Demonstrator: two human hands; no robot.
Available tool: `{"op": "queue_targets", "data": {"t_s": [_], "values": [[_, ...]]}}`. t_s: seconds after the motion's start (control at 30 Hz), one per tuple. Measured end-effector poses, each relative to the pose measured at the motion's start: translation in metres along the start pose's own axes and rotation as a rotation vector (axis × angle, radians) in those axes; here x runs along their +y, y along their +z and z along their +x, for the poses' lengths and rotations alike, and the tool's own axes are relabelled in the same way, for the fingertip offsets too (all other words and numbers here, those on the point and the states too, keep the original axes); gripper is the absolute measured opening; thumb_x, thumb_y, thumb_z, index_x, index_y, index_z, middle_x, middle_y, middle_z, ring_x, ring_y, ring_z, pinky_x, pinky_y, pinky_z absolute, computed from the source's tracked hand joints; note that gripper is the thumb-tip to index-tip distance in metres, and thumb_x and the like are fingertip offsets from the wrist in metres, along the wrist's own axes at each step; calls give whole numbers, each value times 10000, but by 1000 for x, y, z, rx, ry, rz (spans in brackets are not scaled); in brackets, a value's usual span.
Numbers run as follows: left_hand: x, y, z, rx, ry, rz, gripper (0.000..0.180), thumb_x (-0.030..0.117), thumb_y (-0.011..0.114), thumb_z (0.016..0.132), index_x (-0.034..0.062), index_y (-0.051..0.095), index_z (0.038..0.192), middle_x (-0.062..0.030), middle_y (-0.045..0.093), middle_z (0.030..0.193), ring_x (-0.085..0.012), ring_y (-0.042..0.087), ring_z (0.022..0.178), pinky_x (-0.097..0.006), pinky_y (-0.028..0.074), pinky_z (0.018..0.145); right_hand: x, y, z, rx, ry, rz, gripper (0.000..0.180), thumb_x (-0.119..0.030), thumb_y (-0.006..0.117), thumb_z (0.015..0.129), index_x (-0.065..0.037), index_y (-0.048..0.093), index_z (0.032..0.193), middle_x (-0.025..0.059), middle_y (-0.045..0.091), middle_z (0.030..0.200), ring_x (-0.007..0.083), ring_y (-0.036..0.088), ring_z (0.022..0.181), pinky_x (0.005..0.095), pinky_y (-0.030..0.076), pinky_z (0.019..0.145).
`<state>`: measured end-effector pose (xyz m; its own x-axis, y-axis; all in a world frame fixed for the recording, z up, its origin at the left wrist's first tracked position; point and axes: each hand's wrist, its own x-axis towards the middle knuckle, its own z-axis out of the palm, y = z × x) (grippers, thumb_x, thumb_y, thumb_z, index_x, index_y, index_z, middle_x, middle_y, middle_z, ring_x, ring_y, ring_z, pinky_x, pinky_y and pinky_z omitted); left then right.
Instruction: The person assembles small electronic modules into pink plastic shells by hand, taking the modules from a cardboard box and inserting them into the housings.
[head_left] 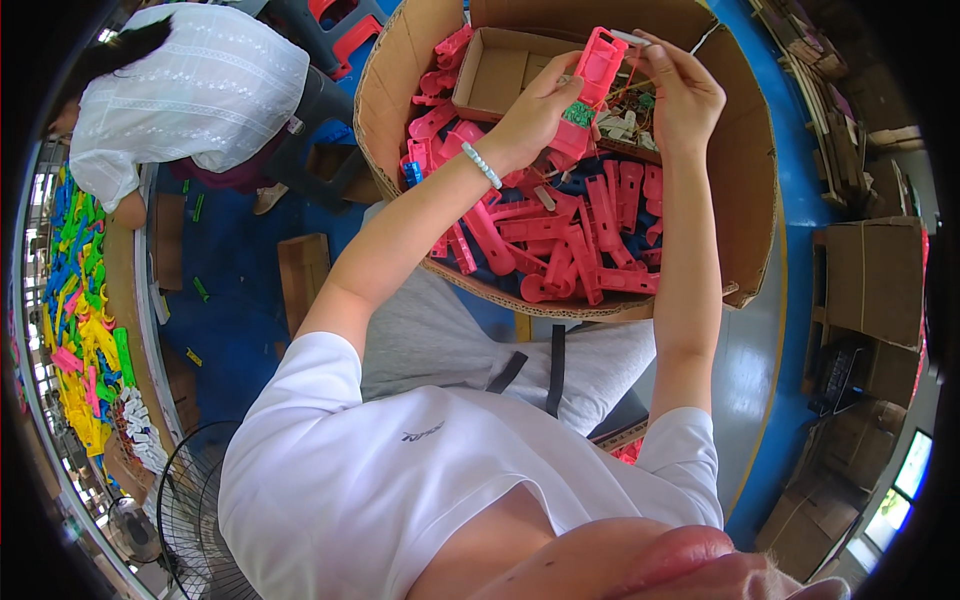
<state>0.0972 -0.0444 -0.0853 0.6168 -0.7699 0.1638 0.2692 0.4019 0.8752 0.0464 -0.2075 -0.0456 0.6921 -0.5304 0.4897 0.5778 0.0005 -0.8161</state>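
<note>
Currently, the left hand (pixel 545 108) grips a pink plastic part (pixel 602 68) above a cardboard box (pixel 745 190), toward its far edge; the right hand (pixel 685 95) pinches a slim white piece (pixel 629 38) beside the part's top end.

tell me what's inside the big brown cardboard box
The big brown cardboard box holds many loose bright pink plastic parts, a shallow brown cardboard tray and small white pieces. Whatever lies beneath the tray is covered and cannot be seen.
</note>
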Motion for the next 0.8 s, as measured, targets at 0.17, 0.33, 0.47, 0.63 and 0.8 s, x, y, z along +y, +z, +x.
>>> {"op": "queue_targets", "data": {"t_s": [0.17, 0.33, 0.47, 0.63, 0.8], "values": [[3, 2, 0, 20, 25, 1, 392, 211, 410, 1032, 62, 397, 1394, -85, 620, 1006, -168, 637, 719, -304, 541, 621, 2, 3, -1, -13, -18, -227, 144, -21, 659, 887, 47, 702, 1006, 91, 703, 866, 133, 660, 767, 248, 549, 711], [-9, -1, 5, 70, 122, 89, 398, 213, 408, 1030, 55, 395, 1396, -79, 618, 1006, -147, 628, 700, -280, 531, 597, -7, 12, -9, 90, -72, -198, 141, -51, 667, 891, 32, 714, 994, 64, 691, 825, 107, 640, 739, 220, 513, 684], [0, 5, 0, 34, 119, 71, 405, 216, 412, 1030, 49, 392, 1398, -78, 619, 1006, -149, 626, 674, -285, 531, 575, -5, 13, -10, 58, -48, -348, 140, -57, 673, 889, 23, 715, 996, 66, 691, 842, 102, 621, 747, 232, 510, 695], [3, 5, -2, 14, 243, 386, 418, 188, 407, 1032, 27, 412, 1418, -77, 622, 1116, -110, 601, 919, -254, 486, 824, -4, 1, 0, 76, -110, -447, 127, -104, 701, 878, -22, 736, 969, 41, 677, 785, 77, 570, 734, 248, 483, 650], [6, 2, -4, 22, 346, 648, 412, 161, 396, 1032, 18, 417, 1418, -74, 617, 1136, -100, 572, 971, -242, 449, 876, -19, 9, -4, 6, -395, -847, 120, -72, 712, 822, -39, 739, 935, 38, 688, 798, 133, 567, 717, 261, 472, 663]]}}
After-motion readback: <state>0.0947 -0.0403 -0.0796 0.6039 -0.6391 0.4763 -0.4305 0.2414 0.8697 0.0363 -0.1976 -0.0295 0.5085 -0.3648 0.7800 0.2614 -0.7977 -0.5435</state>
